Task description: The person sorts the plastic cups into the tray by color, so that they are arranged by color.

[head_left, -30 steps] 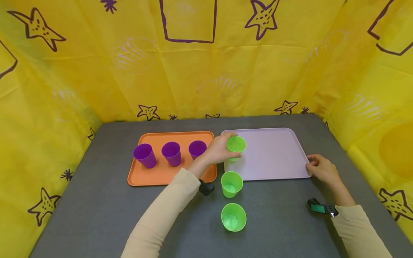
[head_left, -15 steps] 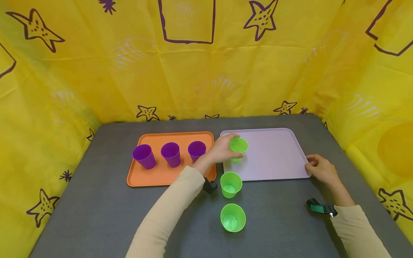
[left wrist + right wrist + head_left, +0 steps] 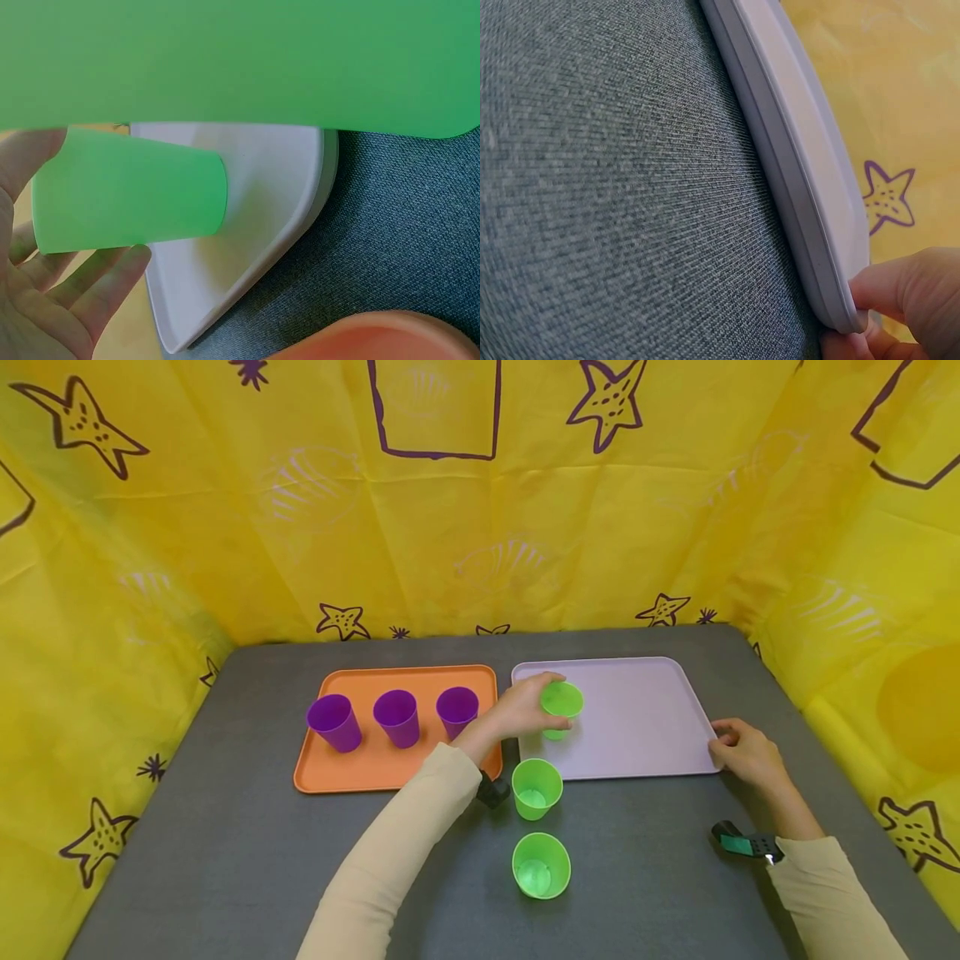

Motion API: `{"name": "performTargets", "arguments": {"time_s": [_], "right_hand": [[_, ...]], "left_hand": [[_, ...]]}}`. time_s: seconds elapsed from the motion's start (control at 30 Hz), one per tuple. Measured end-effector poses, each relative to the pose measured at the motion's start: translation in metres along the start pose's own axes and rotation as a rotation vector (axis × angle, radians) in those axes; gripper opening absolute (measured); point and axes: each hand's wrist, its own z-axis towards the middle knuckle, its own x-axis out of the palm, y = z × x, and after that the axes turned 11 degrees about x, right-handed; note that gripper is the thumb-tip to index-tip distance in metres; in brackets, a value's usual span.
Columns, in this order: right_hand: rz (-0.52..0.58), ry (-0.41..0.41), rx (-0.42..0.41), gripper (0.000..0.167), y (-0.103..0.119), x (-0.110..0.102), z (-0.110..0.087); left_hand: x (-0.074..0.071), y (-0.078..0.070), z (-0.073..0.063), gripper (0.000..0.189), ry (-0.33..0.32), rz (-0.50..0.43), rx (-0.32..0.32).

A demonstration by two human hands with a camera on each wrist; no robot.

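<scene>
My left hand (image 3: 521, 708) grips a green cup (image 3: 562, 700) by its sides, upright over the left part of the lilac tray (image 3: 645, 718). In the left wrist view that cup's base lies against the tray's surface; whether it touches I cannot tell. At the tray's front right corner, my right hand (image 3: 750, 758) pinches the rim between thumb and fingers, as the right wrist view shows on the tray edge (image 3: 802, 165). Two more green cups stand on the grey table in front: one near the tray (image 3: 537, 789), the other closer to me (image 3: 541, 866).
Left of the lilac tray lies an orange tray (image 3: 360, 781) bearing three purple cups (image 3: 397, 718), the rightmost partly behind my left arm. A yellow curtain (image 3: 480, 502) with starfish drawings surrounds the grey table (image 3: 247, 852) at the back and sides.
My left hand has shifted slightly to the right with the green cup, further over the lilac tray. The right hand stays at the tray corner.
</scene>
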Motion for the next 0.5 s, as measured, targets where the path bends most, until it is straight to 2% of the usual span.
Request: {"name": "performTargets", "arguments": {"time_s": [0.23, 0.5], "right_hand": [[0.003, 0.007, 0.015, 0.04, 0.0, 0.0, 0.0], [0.004, 0.004, 0.017, 0.04, 0.0, 0.0, 0.0]], "left_hand": [[0.0, 0.0, 0.0, 0.083, 0.024, 0.013, 0.01], [-0.011, -0.007, -0.006, 0.086, 0.001, 0.032, 0.045]]}}
